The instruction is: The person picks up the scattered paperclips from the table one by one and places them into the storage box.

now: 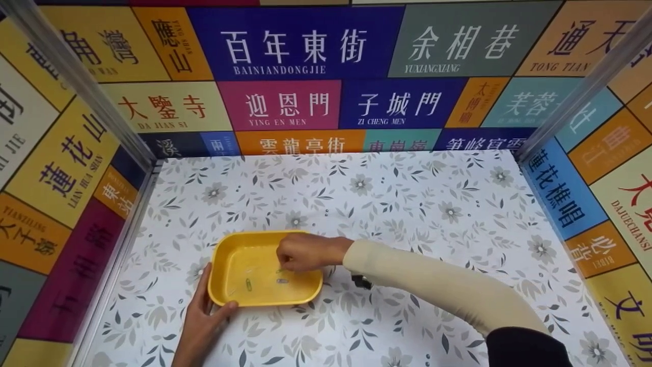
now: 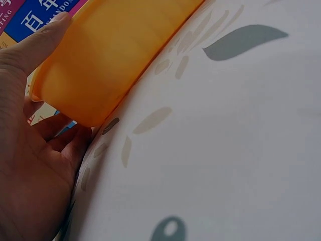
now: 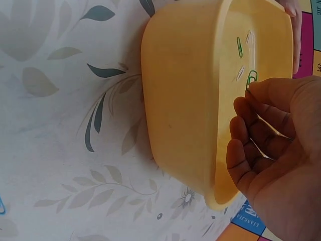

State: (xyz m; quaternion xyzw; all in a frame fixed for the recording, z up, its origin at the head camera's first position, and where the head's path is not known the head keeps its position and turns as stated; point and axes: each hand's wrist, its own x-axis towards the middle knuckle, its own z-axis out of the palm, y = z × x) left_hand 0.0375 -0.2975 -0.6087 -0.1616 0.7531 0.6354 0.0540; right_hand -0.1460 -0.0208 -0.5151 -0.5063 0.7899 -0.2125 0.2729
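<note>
A yellow plastic basin (image 1: 265,304) sits on the table, with a few paper clips lying inside. My left hand (image 1: 202,317) grips its left end, thumb at the near rim and fingers around the side, as the left wrist view also shows. Over the basin's right part, my right hand (image 1: 307,252) pinches a green paper clip (image 3: 252,77) between thumb and index finger, the other fingers loosely curled. Another green paper clip (image 1: 248,284) lies on the basin floor, near a pale paper clip (image 1: 282,281). The basin's far right inside is partly hidden by the right hand.
White cloth with grey flowers and leaves covers the table (image 1: 407,214). Panels with colourful street-name signs (image 1: 295,43) stand at the back and both sides. In the right wrist view, a small blue loop (image 3: 1,206) lies on the cloth at the left edge.
</note>
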